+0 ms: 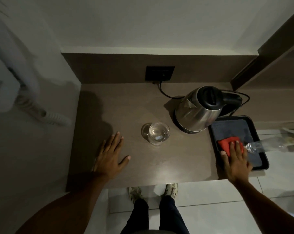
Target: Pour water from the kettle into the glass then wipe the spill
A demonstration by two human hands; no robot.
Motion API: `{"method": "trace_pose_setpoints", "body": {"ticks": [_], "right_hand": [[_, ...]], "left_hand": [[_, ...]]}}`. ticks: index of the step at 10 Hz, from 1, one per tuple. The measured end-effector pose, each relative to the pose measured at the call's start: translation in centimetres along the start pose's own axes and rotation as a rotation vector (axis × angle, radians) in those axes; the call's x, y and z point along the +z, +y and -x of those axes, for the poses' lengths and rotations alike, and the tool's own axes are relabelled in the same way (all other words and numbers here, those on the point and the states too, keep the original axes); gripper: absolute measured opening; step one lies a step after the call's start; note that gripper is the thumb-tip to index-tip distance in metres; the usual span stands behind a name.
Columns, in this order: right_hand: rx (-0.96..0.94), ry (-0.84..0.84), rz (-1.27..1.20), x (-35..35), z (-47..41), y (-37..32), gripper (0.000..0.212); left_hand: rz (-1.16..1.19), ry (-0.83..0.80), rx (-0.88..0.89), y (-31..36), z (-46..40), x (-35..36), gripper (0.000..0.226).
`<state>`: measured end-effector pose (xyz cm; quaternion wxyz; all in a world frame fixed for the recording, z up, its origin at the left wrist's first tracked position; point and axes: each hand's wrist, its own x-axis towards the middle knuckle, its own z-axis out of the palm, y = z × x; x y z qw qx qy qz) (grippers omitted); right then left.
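Note:
A steel kettle (197,110) with a black lid and handle stands on its base at the back right of the brown counter (143,102). A clear glass (155,133) holding water sits in the counter's middle, left of the kettle. A red cloth (225,144) lies in the black tray (263,157) at the right edge. My right hand (235,159) lies flat on the cloth, fingers covering part of it. My left hand (110,154) rests flat on the counter, fingers spread, left of the glass and apart from it.
A second clear glass (254,146) lies on its side in the tray, just right of my right hand. The kettle's black cord (164,93) runs to a wall socket (159,73). A wall-mounted hair dryer (11,78) hangs at the left. My feet show below the counter's front edge.

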<state>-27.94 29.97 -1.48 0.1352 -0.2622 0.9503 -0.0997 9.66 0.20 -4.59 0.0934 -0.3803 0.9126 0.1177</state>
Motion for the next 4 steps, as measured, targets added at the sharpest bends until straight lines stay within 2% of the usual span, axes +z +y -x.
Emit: {"method": "trace_pose_setpoints", "body": {"ticks": [1,3,4], "right_hand": [[-0.009,-0.048,0.010,0.2,-0.4,0.6,0.083],[0.026,-0.270,0.129,-1.9,-1.6,0.7,0.097],[0.045,-0.186,0.077,-2.4,-1.4,-0.2,0.096]], "left_hand": [[-0.019,0.007,-0.001,0.0,0.0,0.3,0.082],[-0.025,-0.075,-0.002,0.6,0.1,-1.0,0.088],[0.029,-0.113,-0.015,0.9,0.3,-1.6,0.102]]}}
